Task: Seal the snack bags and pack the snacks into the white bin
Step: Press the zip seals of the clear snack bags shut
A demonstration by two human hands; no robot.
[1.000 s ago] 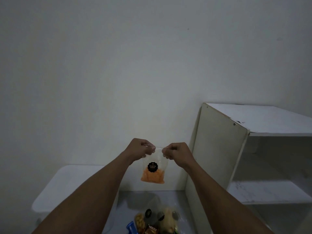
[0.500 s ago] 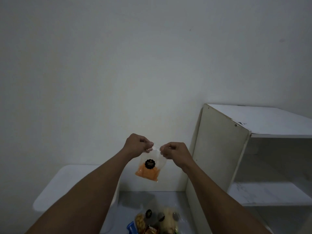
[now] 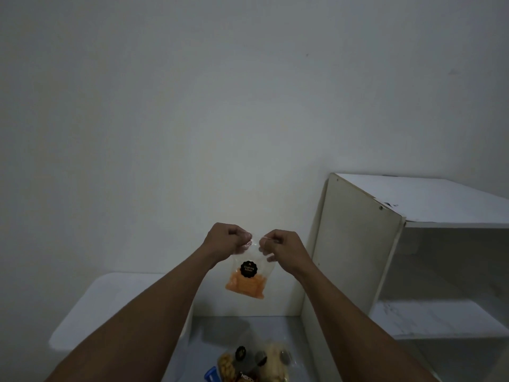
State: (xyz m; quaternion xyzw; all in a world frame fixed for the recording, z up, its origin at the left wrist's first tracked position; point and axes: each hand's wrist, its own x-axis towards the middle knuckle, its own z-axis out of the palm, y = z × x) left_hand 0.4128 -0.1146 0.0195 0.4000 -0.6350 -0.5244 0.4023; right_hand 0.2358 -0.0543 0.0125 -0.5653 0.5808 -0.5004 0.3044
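A small clear snack bag [image 3: 247,279] with orange snacks in its bottom and a round black label hangs in the air in front of the wall. My left hand [image 3: 227,239] pinches its top left corner and my right hand [image 3: 283,248] pinches its top right corner, the fingers almost meeting along the top edge. Several other snack packs [image 3: 254,361] lie on the grey floor at the bottom edge. A white bin [image 3: 110,307] with a flat white top stands at the lower left, partly behind my left forearm.
A white open shelf unit [image 3: 413,257] stands at the right, its side panel close to my right hand. A plain white wall fills the background. A small blue object [image 3: 212,374] lies beside the snack packs.
My hands have drawn closer together along the bag's top edge. The bag swung slightly left, then back, and stays held in the air.
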